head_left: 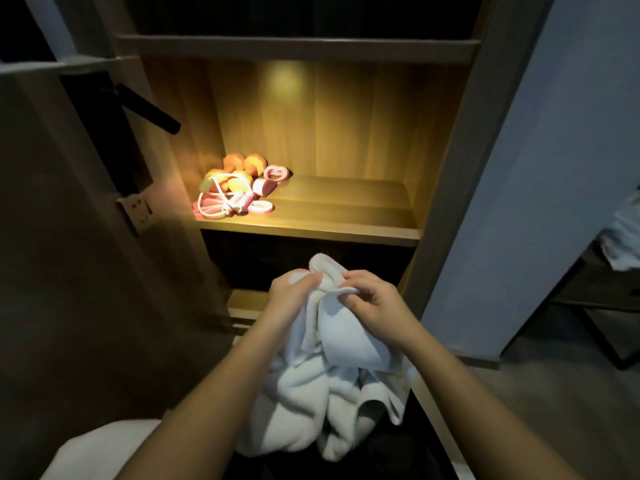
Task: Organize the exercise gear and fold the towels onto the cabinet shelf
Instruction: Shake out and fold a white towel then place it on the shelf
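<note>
A crumpled white towel [322, 382] hangs bunched in front of me, below the lit cabinet shelf [346, 209]. My left hand [289, 297] grips the towel's upper left fold. My right hand [374, 306] pinches an edge of the towel near its top. On the shelf's left end lies a heap of pink and orange exercise gear [239, 188]: small dumbbell-like pieces, pink bands and a white cord. The rest of the shelf board is bare wood.
The open cabinet door [79, 188] with a black handle [149, 109] stands at my left. A pale wall panel [540, 168] borders the cabinet on the right. Another white cloth [623, 237] lies on a dark rack at far right. A second white towel [100, 452] shows at bottom left.
</note>
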A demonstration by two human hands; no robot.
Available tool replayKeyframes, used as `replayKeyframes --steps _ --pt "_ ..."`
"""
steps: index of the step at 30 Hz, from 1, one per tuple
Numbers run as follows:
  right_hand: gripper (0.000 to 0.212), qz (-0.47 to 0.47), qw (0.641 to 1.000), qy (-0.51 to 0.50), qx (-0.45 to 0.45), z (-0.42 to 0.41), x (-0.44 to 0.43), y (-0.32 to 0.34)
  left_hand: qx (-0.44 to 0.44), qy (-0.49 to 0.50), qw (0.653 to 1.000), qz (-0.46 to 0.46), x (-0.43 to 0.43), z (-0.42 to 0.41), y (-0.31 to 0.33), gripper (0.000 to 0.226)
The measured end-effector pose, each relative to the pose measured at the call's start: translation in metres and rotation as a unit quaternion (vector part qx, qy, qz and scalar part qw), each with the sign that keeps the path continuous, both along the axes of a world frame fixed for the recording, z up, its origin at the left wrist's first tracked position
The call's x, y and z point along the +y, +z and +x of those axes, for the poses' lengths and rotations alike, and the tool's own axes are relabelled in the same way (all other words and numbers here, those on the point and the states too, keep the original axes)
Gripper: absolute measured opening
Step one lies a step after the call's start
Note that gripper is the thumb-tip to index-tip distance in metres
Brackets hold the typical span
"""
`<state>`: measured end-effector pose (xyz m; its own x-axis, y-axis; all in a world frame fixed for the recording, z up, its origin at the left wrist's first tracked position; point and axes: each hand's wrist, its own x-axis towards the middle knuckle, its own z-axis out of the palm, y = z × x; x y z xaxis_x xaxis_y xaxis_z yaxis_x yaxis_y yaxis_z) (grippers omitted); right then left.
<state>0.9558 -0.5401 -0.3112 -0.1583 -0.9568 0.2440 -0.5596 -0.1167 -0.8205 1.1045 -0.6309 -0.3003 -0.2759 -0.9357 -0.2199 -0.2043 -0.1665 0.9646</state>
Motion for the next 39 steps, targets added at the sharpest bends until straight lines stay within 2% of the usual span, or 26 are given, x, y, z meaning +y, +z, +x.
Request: replayKeyframes --steps 3,6,11,13,18,23,28,31,33,35,39 --pt "0.015 0.033 0.999 -0.020 -0.021 0.002 -0.008 -0.032 -0.016 -0.009 0.998 0.053 -0.006 0.000 -0.027 0.013" --pt "0.015 0.036 0.998 -0.037 -0.042 0.001 -0.017 -0.043 -0.006 -0.004 0.999 0.042 -0.014 -0.003 -0.037 0.009" --pt "0.011 0.023 0.998 0.008 0.062 0.005 -0.032 -0.039 -0.015 -0.045 0.998 0.041 -0.020 -0.003 -0.045 0.025" --pt "0.012 0.041 0.997 0.028 0.063 0.007 -0.038 -0.041 -0.024 -0.049 0.997 0.053 -0.022 0.005 -0.048 0.026" --pt "0.008 0.104 0.994 -0.018 0.017 -0.001 -0.046 -0.058 0.024 0.050 0.996 0.066 -0.024 0.029 -0.062 0.017" --pt "0.010 0.079 0.996 -0.033 0.021 0.001 -0.044 -0.059 0.024 0.092 0.994 0.044 -0.022 0.038 -0.064 0.019" --pt "0.011 -0.022 0.999 0.023 0.004 0.006 -0.036 -0.020 0.013 0.047 0.999 0.017 -0.019 0.030 -0.036 0.022" --pt "0.012 -0.002 0.997 0.083 0.003 0.003 -0.037 0.001 0.015 -0.007 0.998 -0.055 -0.016 0.033 -0.012 0.022" --pt "0.010 0.015 0.997 0.080 -0.007 0.002 -0.039 0.007 0.023 -0.036 0.997 -0.066 -0.016 0.036 0.001 0.019" --pt "0.010 0.012 0.999 0.045 -0.008 0.004 -0.042 0.004 -0.005 -0.050 0.995 -0.081 -0.019 0.039 0.004 0.016" --pt "0.008 0.042 0.997 -0.060 0.026 0.009 -0.042 -0.019 -0.130 -0.039 0.979 -0.153 -0.022 0.051 -0.009 0.003"
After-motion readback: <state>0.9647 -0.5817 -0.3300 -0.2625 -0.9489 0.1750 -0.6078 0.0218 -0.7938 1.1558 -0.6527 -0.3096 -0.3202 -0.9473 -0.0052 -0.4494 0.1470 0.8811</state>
